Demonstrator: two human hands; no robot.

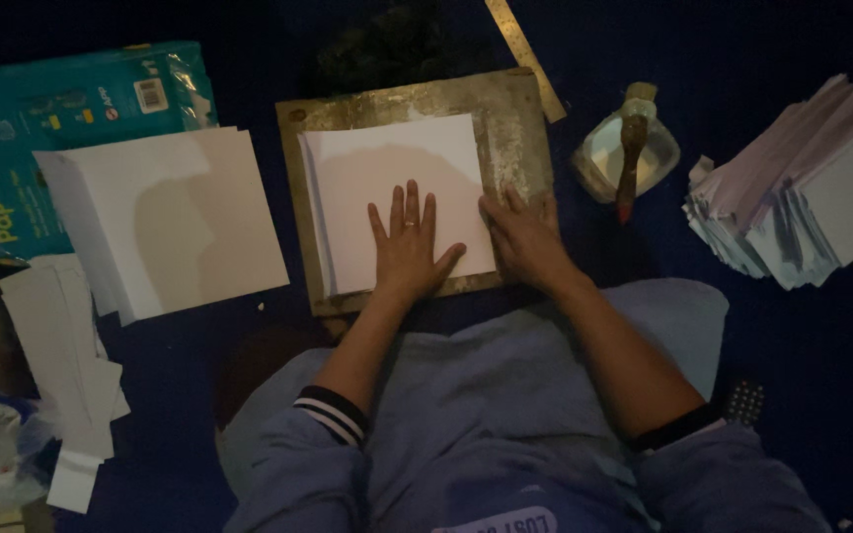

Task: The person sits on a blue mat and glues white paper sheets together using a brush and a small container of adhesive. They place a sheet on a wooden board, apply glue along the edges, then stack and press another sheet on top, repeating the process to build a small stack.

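**Two hands flat on a paper stack**

Left hand spread open, palm down on the white sheet stack, gripping nothing. Right hand also flat, fingers extended at the stack's right edge, partly on the worn wooden board underneath. Best done with even palm pressure, edges squared against the board, top sheet kept from sliding. Beyond the right hand: a shallow dish with a brush laid across it, probably paste, though too dim to confirm. Further right, a heap of folded paper pieces. Left of the left hand, another white sheet pile, a teal paper ream wrapper, loose strips. Metal ruler beyond the board. Nothing blocking either hand; dish close enough to knock.
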